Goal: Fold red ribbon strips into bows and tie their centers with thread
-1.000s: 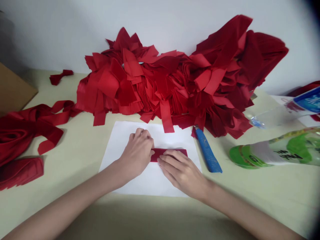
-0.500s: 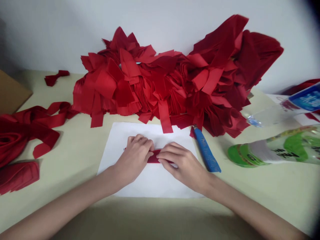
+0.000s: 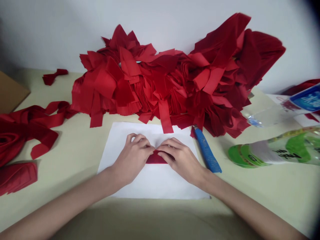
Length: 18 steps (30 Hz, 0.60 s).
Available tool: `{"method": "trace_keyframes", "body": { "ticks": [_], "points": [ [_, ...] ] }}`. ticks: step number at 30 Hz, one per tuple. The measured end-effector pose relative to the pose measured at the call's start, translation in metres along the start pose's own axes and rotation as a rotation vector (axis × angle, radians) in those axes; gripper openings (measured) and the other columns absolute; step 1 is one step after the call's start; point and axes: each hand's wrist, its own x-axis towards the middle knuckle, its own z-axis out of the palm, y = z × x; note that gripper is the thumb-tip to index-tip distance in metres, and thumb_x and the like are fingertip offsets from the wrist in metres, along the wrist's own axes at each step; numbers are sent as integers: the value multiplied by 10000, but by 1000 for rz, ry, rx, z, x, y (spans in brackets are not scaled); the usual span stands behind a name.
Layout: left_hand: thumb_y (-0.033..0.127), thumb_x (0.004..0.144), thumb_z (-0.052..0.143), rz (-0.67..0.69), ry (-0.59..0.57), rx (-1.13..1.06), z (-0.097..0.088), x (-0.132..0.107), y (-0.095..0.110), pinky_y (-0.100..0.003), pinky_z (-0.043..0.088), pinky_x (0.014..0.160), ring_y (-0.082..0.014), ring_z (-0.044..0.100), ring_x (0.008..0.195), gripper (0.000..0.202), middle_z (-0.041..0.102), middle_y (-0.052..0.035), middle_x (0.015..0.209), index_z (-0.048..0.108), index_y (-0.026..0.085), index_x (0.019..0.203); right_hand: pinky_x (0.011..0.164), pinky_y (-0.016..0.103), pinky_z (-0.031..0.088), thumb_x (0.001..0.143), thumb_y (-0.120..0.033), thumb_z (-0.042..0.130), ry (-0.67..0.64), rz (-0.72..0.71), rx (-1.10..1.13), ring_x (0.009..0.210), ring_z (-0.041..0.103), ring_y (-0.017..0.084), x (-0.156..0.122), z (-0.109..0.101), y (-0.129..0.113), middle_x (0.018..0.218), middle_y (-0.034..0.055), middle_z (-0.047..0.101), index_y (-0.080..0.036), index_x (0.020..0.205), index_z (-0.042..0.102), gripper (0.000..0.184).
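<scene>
A dark red cloth strip (image 3: pixel 155 159) lies on a sheet of white paper (image 3: pixel 152 185), partly under both hands. The left hand (image 3: pixel 132 158) has its fingers arched, slightly spread; the right hand (image 3: pixel 181 160) has its fingers pressed together on the strip. A blue cutter (image 3: pixel 207 155) sits just beside the paper, below a heap of red cloth strips (image 3: pixel 160 83).

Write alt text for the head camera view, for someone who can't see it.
The left hand and right hand press a dark red fabric strip onto a white paper sheet. A large heap of red fabric strips rises behind them.
</scene>
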Motion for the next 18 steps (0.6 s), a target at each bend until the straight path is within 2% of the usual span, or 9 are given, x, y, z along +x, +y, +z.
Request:
{"method": "trace_keyframes", "body": {
  "ticks": [3, 8, 11, 18],
  "points": [
    [138, 912, 435, 29, 6, 61, 0, -2, 2, -441, 331, 874, -232, 505, 962, 247, 654, -60, 900, 669, 191, 973, 822, 367, 509, 883, -158, 496, 12, 0, 2, 898, 571, 187, -1, 1, 2, 926, 58, 643, -167, 959, 656, 177],
    [174, 912, 445, -39, 13, -32, -2, 0, 3, -421, 374, 853, -224, 509, 968, 235, 644, -51, 921, 674, 196, 862, 814, 354, 518, 881, -174, 504, 39, -8, 17, 891, 580, 178, -1, 1, 2, 927, 58, 640, -171, 961, 651, 167],
    [147, 908, 437, -77, 22, -109, -3, 2, 2, -412, 389, 850, -223, 487, 1030, 248, 614, -50, 1002, 669, 203, 837, 836, 340, 505, 882, -183, 504, 68, -15, 34, 911, 576, 173, -2, -2, 0, 952, 61, 635, -162, 970, 635, 158],
    [11, 862, 359, -115, 56, -218, -2, 4, 0, -427, 397, 907, -232, 392, 1156, 339, 520, -75, 1136, 643, 189, 915, 813, 371, 464, 808, -233, 615, 6, -128, -10, 907, 542, 201, -5, -6, -6, 897, 63, 626, -155, 844, 632, 87]
  ]
}}
